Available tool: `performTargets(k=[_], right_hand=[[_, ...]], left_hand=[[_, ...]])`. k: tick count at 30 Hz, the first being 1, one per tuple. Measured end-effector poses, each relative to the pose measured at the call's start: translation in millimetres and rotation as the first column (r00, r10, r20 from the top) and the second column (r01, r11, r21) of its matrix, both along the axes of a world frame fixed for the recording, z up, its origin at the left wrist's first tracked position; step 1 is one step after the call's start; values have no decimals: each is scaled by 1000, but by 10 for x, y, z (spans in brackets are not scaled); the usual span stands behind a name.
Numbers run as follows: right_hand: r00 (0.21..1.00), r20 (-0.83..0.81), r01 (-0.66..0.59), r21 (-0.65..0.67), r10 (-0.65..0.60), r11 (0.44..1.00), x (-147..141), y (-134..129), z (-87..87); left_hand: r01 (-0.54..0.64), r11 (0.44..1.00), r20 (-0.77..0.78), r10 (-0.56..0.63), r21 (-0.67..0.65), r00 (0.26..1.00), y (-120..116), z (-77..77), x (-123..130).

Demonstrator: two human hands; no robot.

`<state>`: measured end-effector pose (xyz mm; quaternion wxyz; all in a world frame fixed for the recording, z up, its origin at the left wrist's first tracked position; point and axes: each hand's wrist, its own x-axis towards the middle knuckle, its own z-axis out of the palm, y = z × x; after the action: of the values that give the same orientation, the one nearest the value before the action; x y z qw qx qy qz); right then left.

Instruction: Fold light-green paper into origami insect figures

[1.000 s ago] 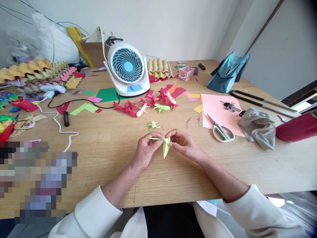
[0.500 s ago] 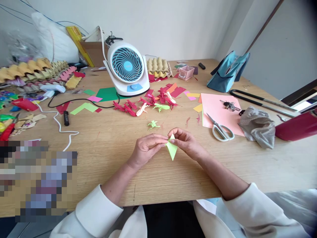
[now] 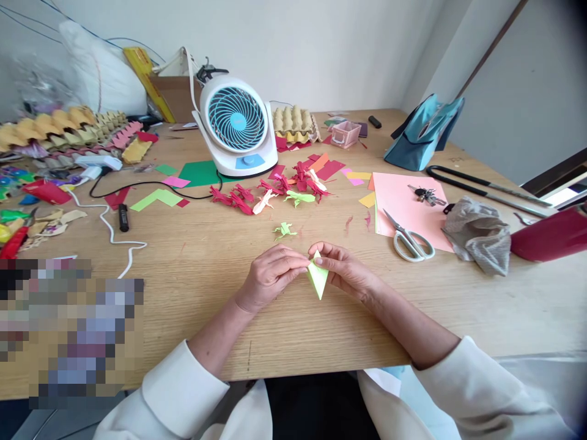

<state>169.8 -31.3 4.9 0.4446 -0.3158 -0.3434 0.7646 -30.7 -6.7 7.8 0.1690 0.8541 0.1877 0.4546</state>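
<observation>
A light green folded paper (image 3: 318,280), kite-shaped with its long point towards me, is held between both hands above the table (image 3: 293,342). My left hand (image 3: 274,273) pinches its left corner with the fingertips. On the other side my right hand (image 3: 345,267) grips the upper right part, thumb on the near face and fingers behind. Just beyond the hands lies a small green origami figure (image 3: 285,230). Farther back is a row of red origami figures (image 3: 233,198), with a cream figure (image 3: 265,201) and another green figure (image 3: 299,197) among them.
Scissors (image 3: 408,237) and keys (image 3: 428,195) lie on pink paper (image 3: 389,189) at the right, near a grey cloth (image 3: 479,235) and a red bottle (image 3: 550,235). A white fan (image 3: 238,125) stands behind the figures. A black marker (image 3: 123,217) and white cable (image 3: 110,229) are at the left.
The right fingers have shifted slightly at the top of the green paper, and the paper has tilted a little. Both hands keep their hold; the other things stay put.
</observation>
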Motion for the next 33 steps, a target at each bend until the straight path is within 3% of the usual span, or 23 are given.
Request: performTargets(k=[4, 8, 12, 15, 18, 25, 33], right_hand=[[998, -57, -20, -58, 17, 998, -1, 0, -39], [999, -1, -36, -29, 36, 999, -19, -13, -43], [991, 136, -9, 138, -10, 990, -31, -29, -23], [965, 254, -12, 301, -69, 953, -19, -26, -13], [952, 296, -40, 377, -80, 925, -10, -11, -17], [974, 214, -7, 351, -73, 936, -43, 13, -82], [958, 258, 10, 410, -126, 912, -29, 37, -169]], left_hand=[[23, 1000, -14, -23, -21, 1000, 8, 14, -4], [-19, 999, -20, 19, -36, 1000, -14, 42, 13], [-83, 996, -20, 82, -32, 996, -38, 30, 29], [-130, 990, -17, 129, -55, 991, -42, 5, 32], [-143, 983, -9, 143, -113, 990, -48, 2, 43], [-178, 958, 10, 185, -223, 983, -120, 40, 134], [-199, 900, -2, 216, -387, 976, -154, -16, 160]])
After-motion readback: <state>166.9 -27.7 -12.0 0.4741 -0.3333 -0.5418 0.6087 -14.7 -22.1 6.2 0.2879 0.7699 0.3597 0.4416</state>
